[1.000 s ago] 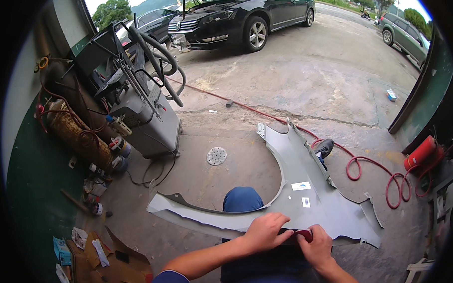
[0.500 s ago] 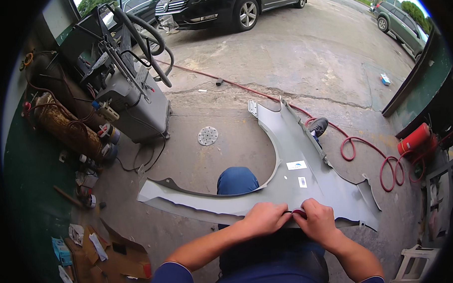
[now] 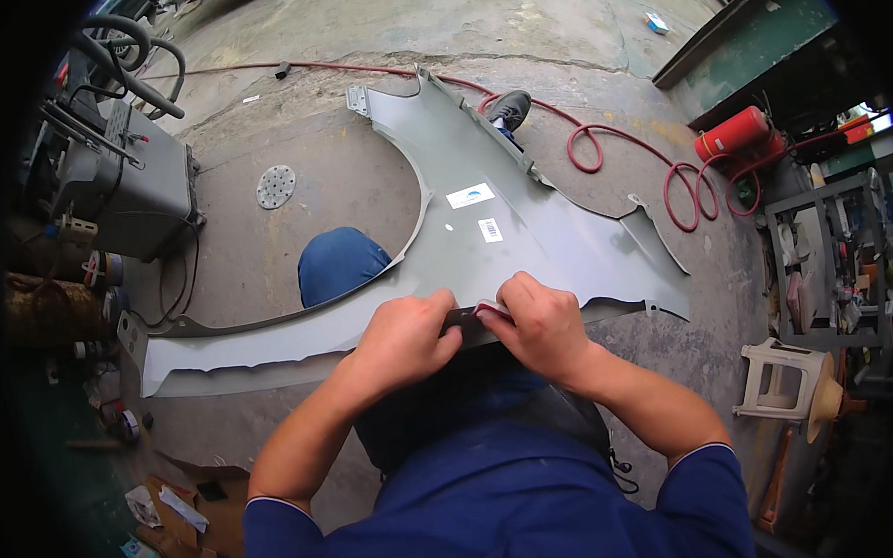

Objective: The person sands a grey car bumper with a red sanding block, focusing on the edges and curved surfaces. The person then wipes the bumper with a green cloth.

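Note:
A grey car fender (image 3: 553, 241) lies across my legs, its curved wheel arch opening toward the far left. At its near edge, my left hand (image 3: 407, 334) is closed, pinching a dark stretch of the edge. Close beside it, my right hand (image 3: 542, 325) is closed around a small maroon pad with a pale side (image 3: 489, 309), which meets the same edge. The fingertips partly cover the pad. Two white stickers, one with a blue mark (image 3: 470, 196) and one with a barcode (image 3: 490, 230), sit on the panel. My knee (image 3: 340, 266) shows through the arch.
A red hose (image 3: 599, 131) snakes over the floor beyond the fender. Red fire extinguishers (image 3: 735, 134), a metal rack (image 3: 828, 266) and a cream plastic stool (image 3: 776, 378) stand at right. A grey wheeled machine (image 3: 143, 181) is at left; cardboard (image 3: 194, 519) lies near left.
The view has tipped down and swung right, so the fender sits farther left in it. Both hands stay at the near edge, with more dark edge showing between them.

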The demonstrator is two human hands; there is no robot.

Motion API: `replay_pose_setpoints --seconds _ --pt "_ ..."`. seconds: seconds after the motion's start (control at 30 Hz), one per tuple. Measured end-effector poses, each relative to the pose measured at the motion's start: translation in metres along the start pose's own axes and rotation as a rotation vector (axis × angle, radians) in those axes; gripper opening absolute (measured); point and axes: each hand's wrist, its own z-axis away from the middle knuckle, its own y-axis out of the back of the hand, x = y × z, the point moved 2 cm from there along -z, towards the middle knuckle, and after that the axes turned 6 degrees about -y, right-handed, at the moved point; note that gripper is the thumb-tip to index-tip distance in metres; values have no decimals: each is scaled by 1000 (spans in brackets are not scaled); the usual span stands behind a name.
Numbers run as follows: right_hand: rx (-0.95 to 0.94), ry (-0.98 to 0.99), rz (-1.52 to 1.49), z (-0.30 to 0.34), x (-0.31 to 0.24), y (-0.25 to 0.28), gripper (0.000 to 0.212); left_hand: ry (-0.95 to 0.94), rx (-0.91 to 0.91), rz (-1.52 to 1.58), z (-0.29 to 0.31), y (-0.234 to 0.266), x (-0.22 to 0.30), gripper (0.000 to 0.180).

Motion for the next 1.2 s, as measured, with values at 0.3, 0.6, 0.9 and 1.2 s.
replay_pose_setpoints --seconds 0.3,0.6,0.9,1.2 --pt "-85 51 60 -6 -4 2 30 3 7 -9 0 3 5 21" --pt "-54 13 41 0 -2 0 31 8 3 -16 -1 3 5 22" --pt "84 -36 -11 -2 -1 8 29 24 9 -2 1 4 6 22" --pt "0 -13 -19 14 9 -3 30 37 -1 -6 -1 5 8 22"
